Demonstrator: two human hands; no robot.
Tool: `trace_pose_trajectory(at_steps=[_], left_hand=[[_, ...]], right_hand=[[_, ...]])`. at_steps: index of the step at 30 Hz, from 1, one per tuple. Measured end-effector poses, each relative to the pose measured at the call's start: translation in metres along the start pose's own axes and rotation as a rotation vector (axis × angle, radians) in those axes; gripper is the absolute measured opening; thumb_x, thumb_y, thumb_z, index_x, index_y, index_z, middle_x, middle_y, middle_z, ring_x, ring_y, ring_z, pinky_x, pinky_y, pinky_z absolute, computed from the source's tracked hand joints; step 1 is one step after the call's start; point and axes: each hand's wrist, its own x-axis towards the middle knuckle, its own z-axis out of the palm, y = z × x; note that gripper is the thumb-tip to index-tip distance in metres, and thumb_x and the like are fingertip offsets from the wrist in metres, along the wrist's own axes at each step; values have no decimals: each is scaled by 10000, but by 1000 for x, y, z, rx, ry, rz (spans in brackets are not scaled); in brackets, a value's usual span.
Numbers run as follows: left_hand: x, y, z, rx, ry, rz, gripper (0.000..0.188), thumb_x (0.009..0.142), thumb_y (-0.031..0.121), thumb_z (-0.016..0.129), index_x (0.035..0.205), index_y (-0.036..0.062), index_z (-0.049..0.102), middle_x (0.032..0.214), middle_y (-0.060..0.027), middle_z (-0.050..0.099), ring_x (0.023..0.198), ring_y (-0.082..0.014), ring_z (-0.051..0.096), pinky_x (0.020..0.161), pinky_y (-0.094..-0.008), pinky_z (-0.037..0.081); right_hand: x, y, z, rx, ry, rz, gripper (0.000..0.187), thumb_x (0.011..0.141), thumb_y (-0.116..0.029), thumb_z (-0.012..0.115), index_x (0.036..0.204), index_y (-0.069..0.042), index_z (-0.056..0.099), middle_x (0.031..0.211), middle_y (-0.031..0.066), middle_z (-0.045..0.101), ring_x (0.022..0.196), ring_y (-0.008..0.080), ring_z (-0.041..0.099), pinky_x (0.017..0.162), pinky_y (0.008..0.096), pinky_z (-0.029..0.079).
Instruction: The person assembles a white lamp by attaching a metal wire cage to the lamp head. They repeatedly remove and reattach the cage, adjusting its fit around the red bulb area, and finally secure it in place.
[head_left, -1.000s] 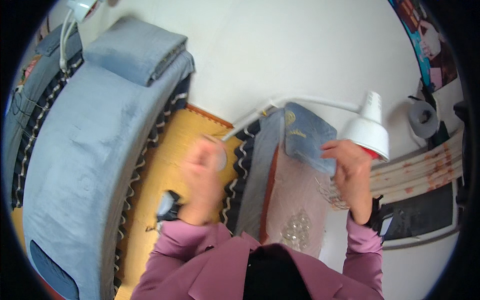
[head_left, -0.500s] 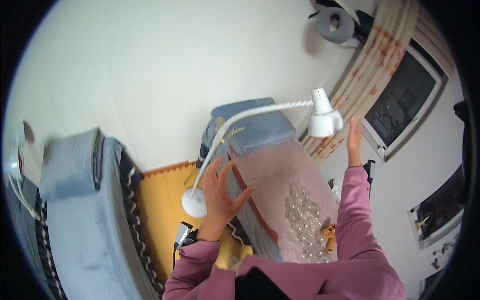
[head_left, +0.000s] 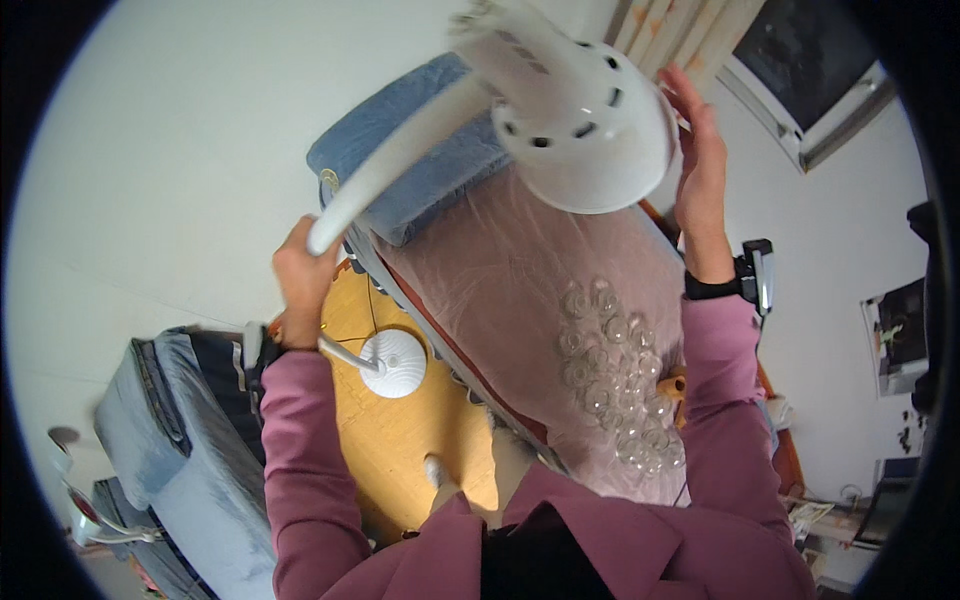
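A white floor lamp with a vented, bell-shaped head (head_left: 590,130) looms large in front of me. Its bent white arm (head_left: 400,150) runs down to the left, and the ribbed round base (head_left: 393,375) stands on the yellow floor. My left hand (head_left: 303,272) is closed around the lamp's arm at the bend. At the right side of the lamp head is my right hand (head_left: 703,180), its fingers stretched upward along the rim. Whether they press on it I cannot tell; the thumb is partly hidden.
Beyond the lamp is a bed with a pink cover (head_left: 470,260) and a blue pillow (head_left: 370,140). Many clear glass cups (head_left: 610,375) lie clustered on it. Another blue-covered bed (head_left: 215,470) stands at left. A curtain (head_left: 680,30) and window are at the upper right.
The lamp head now looms much larger and nearer. My left hand has gone from open to closed around the lamp's arm. My right hand has come to the head's side. The view has shifted.
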Motion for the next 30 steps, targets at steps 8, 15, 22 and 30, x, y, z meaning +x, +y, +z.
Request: trace_pose_trajectory(at_steps=[8, 15, 22, 30], left_hand=[[-28, -55, -79, -41, -8, -142, 280, 856, 140, 800, 837, -29, 578, 652, -146, 522, 617, -145, 440, 573, -334, 443], [-42, -61, -87, -70, -25, -168, 236, 860, 80, 793, 853, -38, 589, 694, -77, 560, 668, -110, 474, 601, -298, 443], [-45, -47, -75, -90, 61, -239, 272, 853, 98, 805, 808, -23, 566, 676, -78, 542, 649, -110, 449, 587, -291, 429], [4, 57, -63, 35, 226, 127, 424, 820, 13, 780, 1212, 13, 618, 1071, -186, 695, 982, -310, 691, 877, -386, 531]], right_hand=[[-194, 249, 49, -666, -358, 647, 572, 911, -344, 677, 1360, -23, 526, 1380, 168, 553, 1244, 325, 528, 1043, 466, 407], [-274, 321, 54, -1283, -773, 760, 714, 777, -339, 790, 1344, -16, 498, 1301, 176, 543, 1214, 373, 503, 1018, 495, 405], [-233, 225, 39, -1027, -426, 391, 722, 707, -296, 826, 1279, -9, 493, 1204, 159, 550, 1146, 367, 498, 978, 495, 417], [-223, 72, 15, -305, -77, 382, 678, 747, -127, 792, 1341, -37, 477, 1278, 122, 553, 1185, 265, 533, 979, 384, 445]])
